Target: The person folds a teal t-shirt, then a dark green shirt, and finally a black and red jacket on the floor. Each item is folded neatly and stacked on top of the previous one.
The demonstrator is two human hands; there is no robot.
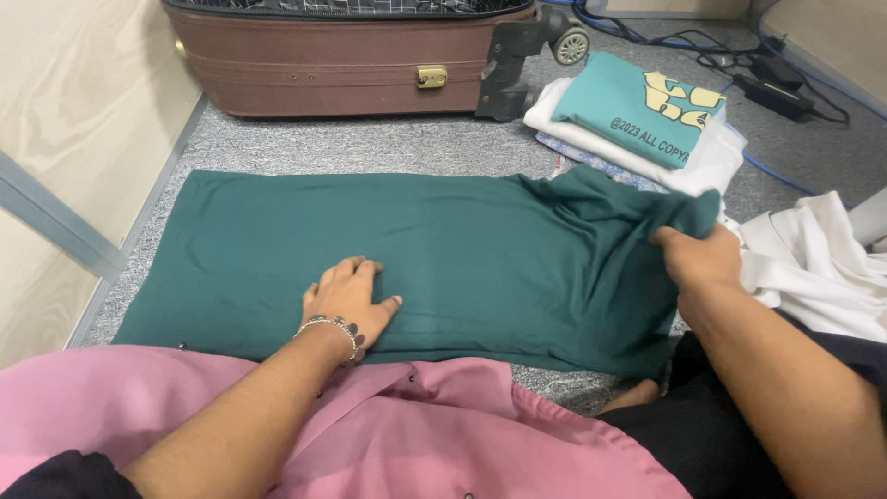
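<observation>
Pressing my left hand (349,300) flat, fingers spread, on the dark green garment (416,254), which lies stretched out on the grey carpet floor (370,148) right in front of my knees. Bracelet (334,325) on that wrist. Behind it, a maroon suitcase (342,60), lid open. Further rt, my right hand (698,259) is closed, pinching the garment's rt end & lifting it, fabric bunched. Beyond: folded stack w/ a teal printed shirt (637,106) on top, then loose white cloth (813,263) at far rt.
</observation>
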